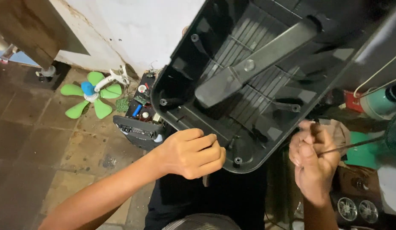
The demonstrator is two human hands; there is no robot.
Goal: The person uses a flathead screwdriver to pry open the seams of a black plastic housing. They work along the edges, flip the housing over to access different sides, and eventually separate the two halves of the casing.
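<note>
Our left hand (193,154) curled around the near rim of a large black plastic casing (266,81) tilted above our lap, our right hand (314,159) closed on a thin metal tool (355,145) beside its lower edge, green fan blades (89,98) on the tiled floor (32,140) behind.

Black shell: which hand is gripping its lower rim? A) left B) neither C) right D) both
A: the left hand is curled over the lower rim of the black shell, while the right hand is off to the side holding a thin rod.
</note>
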